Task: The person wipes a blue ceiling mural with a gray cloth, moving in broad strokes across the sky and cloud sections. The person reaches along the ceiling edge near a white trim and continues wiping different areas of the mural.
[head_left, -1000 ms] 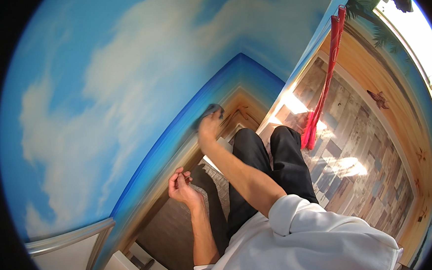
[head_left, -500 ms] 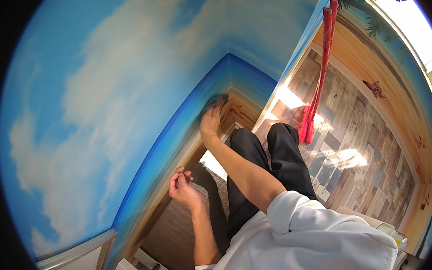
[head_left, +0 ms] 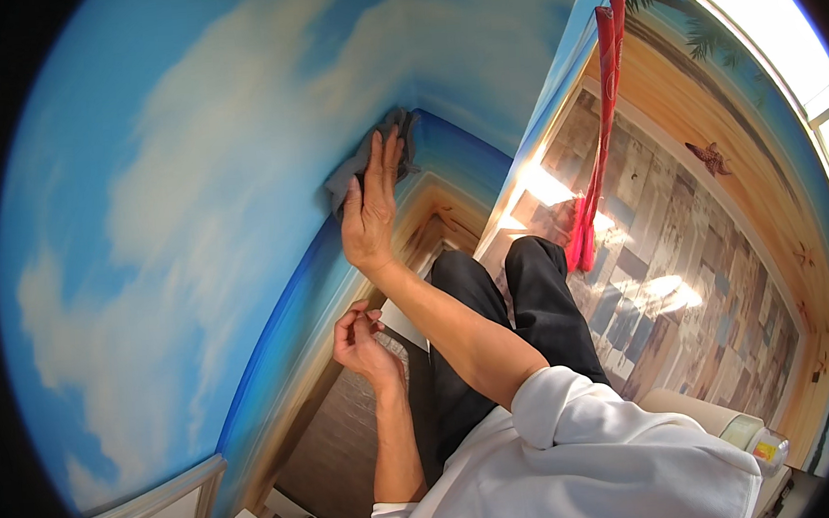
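Note:
My right hand (head_left: pixel 373 200) presses a dark grey cloth (head_left: pixel 348 173) flat against the painted wall (head_left: pixel 236 127) near the corner. Its fingers are stretched out along the cloth and point up the wall, over the dark blue band of the mural. Lower down, my left hand (head_left: pixel 363 346) hangs in front of the sandy-coloured lower strip of the wall, apart from it. Its fingers are loosely curled towards the thumb, and nothing shows in them.
A red, cord-like bundle (head_left: pixel 604 105) hangs at the right, beside the jutting wall edge (head_left: pixel 556 94). Beyond it is a patchwork wood-patterned surface (head_left: pixel 688 233). A silvery-edged white panel (head_left: pixel 159 502) stands lower left. A clear container with a yellow label (head_left: pixel 766 450) sits lower right.
My right hand has slid the cloth up the wall, from the sandy strip to the blue band and sky. My left hand has risen slightly. The view has shifted a little.

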Tool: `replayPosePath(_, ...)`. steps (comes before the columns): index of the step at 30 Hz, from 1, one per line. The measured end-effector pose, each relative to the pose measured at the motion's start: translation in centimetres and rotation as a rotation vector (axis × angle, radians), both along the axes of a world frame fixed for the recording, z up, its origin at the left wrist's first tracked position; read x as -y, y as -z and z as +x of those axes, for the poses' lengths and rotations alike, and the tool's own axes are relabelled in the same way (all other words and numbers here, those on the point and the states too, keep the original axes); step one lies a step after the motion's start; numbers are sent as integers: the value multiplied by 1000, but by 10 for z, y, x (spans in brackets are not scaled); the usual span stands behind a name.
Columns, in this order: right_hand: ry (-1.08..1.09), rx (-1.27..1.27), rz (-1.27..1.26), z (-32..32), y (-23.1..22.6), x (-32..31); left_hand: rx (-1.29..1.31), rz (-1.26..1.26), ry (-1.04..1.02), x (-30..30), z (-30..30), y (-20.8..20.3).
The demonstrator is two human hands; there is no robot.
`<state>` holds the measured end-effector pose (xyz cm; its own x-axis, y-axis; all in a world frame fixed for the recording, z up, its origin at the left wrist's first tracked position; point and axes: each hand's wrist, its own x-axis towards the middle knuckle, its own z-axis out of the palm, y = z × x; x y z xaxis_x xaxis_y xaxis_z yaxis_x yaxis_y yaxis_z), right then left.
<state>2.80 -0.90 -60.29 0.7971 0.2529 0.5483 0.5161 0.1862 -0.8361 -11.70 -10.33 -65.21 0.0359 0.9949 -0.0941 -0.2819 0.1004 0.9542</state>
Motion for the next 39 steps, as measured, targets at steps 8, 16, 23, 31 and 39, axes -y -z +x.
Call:
replayPosePath(8,198,-604,-218,29,180,-22,-50,-65,12,5,-10,24)
replayPosePath(16,-104,-1710,234,104,220,-11,-154,-102,30,11,-24,19)
replayPosePath(23,-267,-1408,399,80,67,-6,-82,-124,54,18,-27,13)
replayPosePath(31,-141,-124,-41,25,-38,13,-22,-96,101,24,-33,8)
replayPosePath(39,-240,-341,-282,-98,46,28,-4,-202,-19,18,-53,27)
